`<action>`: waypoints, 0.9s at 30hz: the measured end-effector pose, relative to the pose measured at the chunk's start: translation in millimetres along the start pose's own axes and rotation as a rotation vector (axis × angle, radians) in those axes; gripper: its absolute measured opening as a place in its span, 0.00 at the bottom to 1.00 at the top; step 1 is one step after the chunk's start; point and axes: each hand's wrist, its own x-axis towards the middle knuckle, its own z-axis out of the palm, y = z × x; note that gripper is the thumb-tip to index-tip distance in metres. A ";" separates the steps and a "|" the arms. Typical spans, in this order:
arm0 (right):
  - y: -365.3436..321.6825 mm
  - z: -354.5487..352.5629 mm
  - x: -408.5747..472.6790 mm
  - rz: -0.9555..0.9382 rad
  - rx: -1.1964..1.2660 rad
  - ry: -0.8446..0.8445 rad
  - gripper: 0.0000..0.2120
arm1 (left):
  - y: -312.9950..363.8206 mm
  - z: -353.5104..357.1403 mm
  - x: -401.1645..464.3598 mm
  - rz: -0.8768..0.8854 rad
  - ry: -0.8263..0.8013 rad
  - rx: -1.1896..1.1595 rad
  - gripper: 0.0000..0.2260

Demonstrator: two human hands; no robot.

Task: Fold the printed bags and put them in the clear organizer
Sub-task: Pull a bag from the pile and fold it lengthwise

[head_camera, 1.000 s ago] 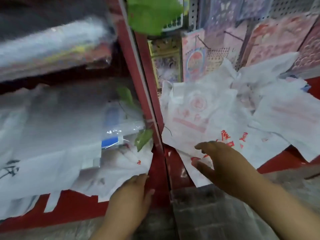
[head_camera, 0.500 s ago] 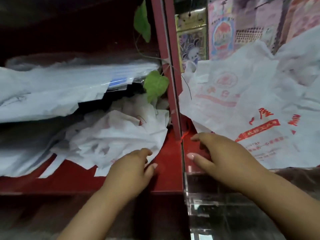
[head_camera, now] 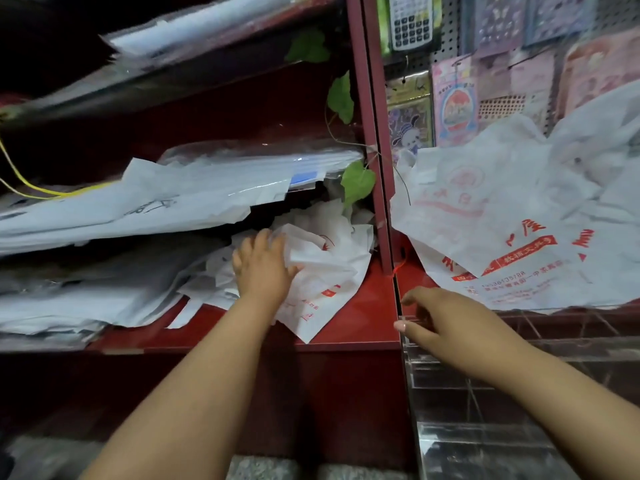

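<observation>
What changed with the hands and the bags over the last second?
The left hand reached up off the shelf edge into the crumpled printed bag, fingers now on it. The right hand stayed at the clear organizer edge, holding nothing. The bag pile on the right looks unmoved.

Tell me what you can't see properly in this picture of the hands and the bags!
- Left hand: its fingers sink into the crumpled bag, so the grip is hidden, head view.
- Printed bags on the right: cut off by the frame's right edge; small red print unreadable.
- Clear organizer: see-through and dark; its compartments and contents are hard to tell.
- Papers on the top shelf: blurred.
- Right hand: loosely curled fingers; contact with the organizer unclear.
</observation>
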 end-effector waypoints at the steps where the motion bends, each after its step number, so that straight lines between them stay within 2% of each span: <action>1: -0.5 -0.1 -2.2 0.001 0.005 0.002 0.21 | -4.5 3.3 7.0 0.024 -0.045 0.040 0.25; 4: 0.6 -2.8 -9.2 0.007 0.028 0.000 0.19 | -11.6 7.9 17.1 0.062 -0.106 0.101 0.15; 6: 1.7 -6.1 -13.7 0.012 0.032 -0.004 0.18 | -9.9 5.7 16.6 0.094 -0.067 0.085 0.12; 10: 3.6 -14.9 -19.1 0.021 0.065 0.019 0.14 | 14.2 -17.6 1.4 0.106 0.039 -0.227 0.11; 15: -4.9 -33.1 -34.0 0.024 0.230 0.085 0.12 | 60.5 -61.9 -23.4 0.010 0.013 -0.699 0.19; 19: -10.5 -42.7 -50.5 0.090 0.377 0.133 0.18 | 96.0 -68.8 -54.2 -0.111 -0.034 -1.031 0.24; 23: -7.0 -44.0 -56.8 0.259 0.675 0.150 0.34 | 122.2 -62.3 -90.4 -0.154 0.004 -1.026 0.23; 24: -3.6 -43.5 -55.2 0.285 0.741 0.178 0.35 | 128.2 -60.5 -98.2 -0.169 0.006 -1.015 0.22; 25: 0.5 -42.8 -53.1 0.290 0.797 0.202 0.30 | 133.8 -58.3 -104.5 -0.187 -0.002 -1.016 0.22; 27: 8.1 -40.8 -50.0 0.241 0.824 0.239 0.15 | 141.5 -51.0 -111.2 -0.219 -0.052 -1.050 0.22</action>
